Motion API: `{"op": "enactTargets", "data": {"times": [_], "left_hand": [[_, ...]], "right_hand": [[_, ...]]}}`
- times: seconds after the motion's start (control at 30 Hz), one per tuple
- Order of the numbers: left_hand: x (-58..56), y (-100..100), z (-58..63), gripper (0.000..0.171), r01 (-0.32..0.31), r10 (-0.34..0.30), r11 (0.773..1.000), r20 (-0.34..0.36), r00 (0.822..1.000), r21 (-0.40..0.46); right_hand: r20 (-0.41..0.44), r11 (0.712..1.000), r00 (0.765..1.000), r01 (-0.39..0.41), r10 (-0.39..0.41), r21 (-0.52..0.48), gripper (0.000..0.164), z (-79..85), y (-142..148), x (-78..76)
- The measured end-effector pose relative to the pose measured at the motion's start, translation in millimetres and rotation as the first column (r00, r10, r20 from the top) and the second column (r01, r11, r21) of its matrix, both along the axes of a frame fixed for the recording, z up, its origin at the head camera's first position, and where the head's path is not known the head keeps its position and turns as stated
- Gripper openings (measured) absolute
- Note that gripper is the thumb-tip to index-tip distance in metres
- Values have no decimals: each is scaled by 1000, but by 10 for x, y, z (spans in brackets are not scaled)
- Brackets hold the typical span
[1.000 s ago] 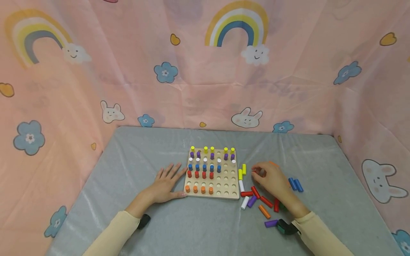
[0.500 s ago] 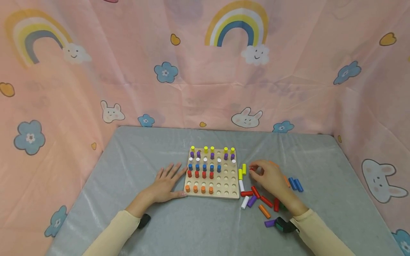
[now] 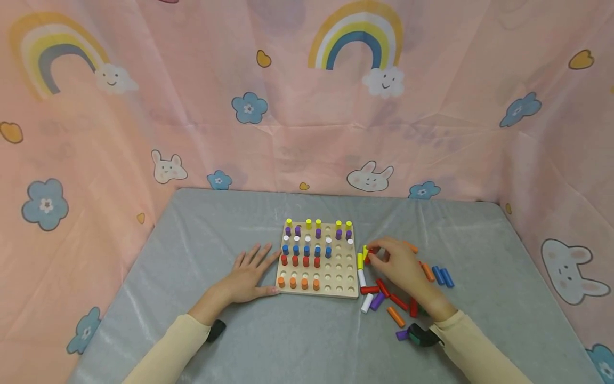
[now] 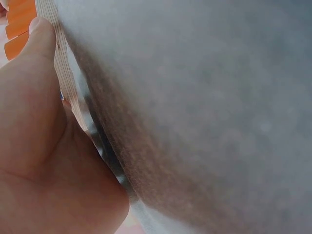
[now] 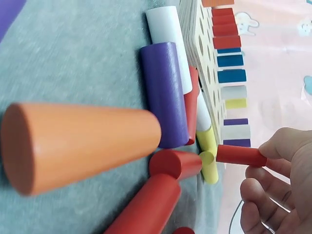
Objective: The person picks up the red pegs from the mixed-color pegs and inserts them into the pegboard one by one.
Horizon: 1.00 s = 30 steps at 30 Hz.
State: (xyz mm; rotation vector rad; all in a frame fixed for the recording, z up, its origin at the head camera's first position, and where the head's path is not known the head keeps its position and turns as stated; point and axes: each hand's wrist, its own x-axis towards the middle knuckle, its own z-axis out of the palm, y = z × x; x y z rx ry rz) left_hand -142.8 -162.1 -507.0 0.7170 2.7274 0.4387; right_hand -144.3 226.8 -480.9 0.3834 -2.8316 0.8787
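Pink printed cloth [image 3: 307, 141] backs my grey table [image 3: 288, 341]. I see a red peg [image 5: 240, 155] pinched in the right hand [image 3: 398, 266], beyond the three o'clock side of the board [image 3: 333, 271]. Its long axis roughly matches the standing pegs [image 3: 306, 262]. From that nearer hand, the board lies at nine o'clock. My left hand [image 3: 245, 281], fingers spread, touches the board's nine o'clock edge. Loose pegs [image 3: 396, 317] lie around its three-to-five o'clock side.

I log red, orange, purple, white, yellow, blue pegs [image 5: 240, 155]; tan board [image 3: 333, 284]; grey bench [image 3: 230, 224]; pink curtain [image 3: 307, 146], rainbow and flower print [image 3: 249, 108].
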Motion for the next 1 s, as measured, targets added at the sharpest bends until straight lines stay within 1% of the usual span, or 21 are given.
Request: {"op": "enactTargets", "data": {"times": [0.17,0.3,0.37,0.53,0.63,0.73,1.0], "left_hand": [[-25,-30,-109,94,1,0,1000,-18,1000,9],[-26,-34,-120,95,4,-4,1000,-29,1000,7],[-21,-31,-100,95,6,-6,1000,-22,1000,0],[10,3,33,94,0,0,1000,15,1000,4],[28,23,94,92,0,0,1000,17,1000,3],[38,31,109,92,0,0,1000,17,1000,-2],[34,15,99,93,9,-9,999,9,1000,54]], "right_hand": [[5,1000,1000,-15,15,-10,17,30,-52,2],[-4,999,1000,-29,29,-19,17,49,-98,-1],[-3,999,999,-34,34,-24,17,52,-124,-2],[21,998,998,-52,53,-39,16,60,-195,-4],[28,997,998,-64,65,-42,17,63,-235,-6],[21,996,997,-73,74,-43,19,65,-275,-6],[-37,989,991,-129,127,-67,15,51,-386,-39]]}}
